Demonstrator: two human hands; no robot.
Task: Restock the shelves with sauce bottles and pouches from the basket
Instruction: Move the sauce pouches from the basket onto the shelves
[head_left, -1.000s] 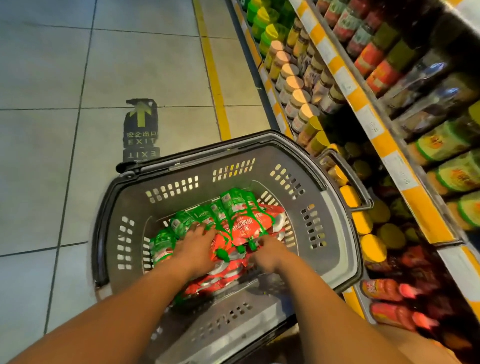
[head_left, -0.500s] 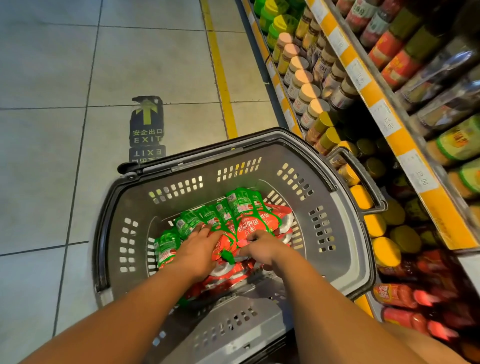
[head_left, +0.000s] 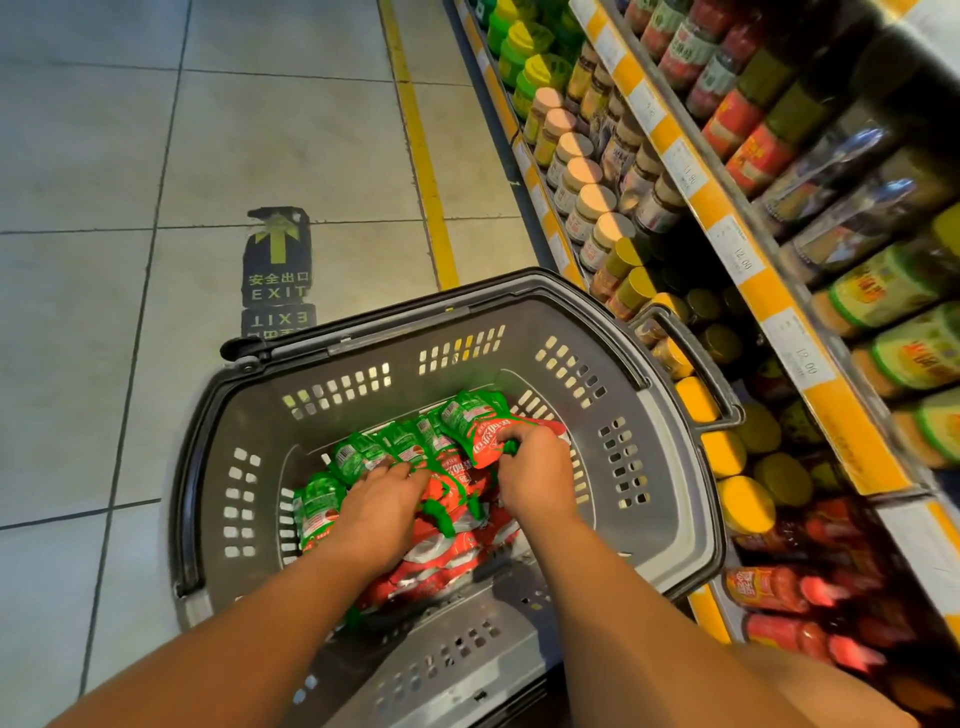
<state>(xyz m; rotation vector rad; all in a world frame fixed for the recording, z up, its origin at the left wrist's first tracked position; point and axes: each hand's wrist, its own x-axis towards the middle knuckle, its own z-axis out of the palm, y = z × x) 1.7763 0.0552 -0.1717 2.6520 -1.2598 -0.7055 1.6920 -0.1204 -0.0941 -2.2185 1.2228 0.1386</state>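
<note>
1. Two hands are down in the grey basket (head_left: 675, 467), which stands on the tiled floor just beside the shelves (head_left: 769, 291). The red-and-green sauce pouches (head_left: 447, 551) lie heaped in its bottom.
2. The right hand (head_left: 535, 473) has its fingers curled round the edge of the top pouch (head_left: 480, 431), pinching it at the red part.
3. The left hand (head_left: 379, 504) lies on the heap with fingers bent into the pouches; whether it has actually closed on one I cannot tell, since the fingertips are hidden among the packs.
4. Risk: the pouches look slick and overlap, so a pinch at one edge may slip, or lift a neighbour that then drops back or falls outside the basket.
5. Risk: the spouts and green tabs seem tangled; a hard pull could drag several packs at once.
6. Risk: the lower shelf beside the basket is crowded with jars (head_left: 748, 499), so a full hand swung across carelessly could knock one.
</note>
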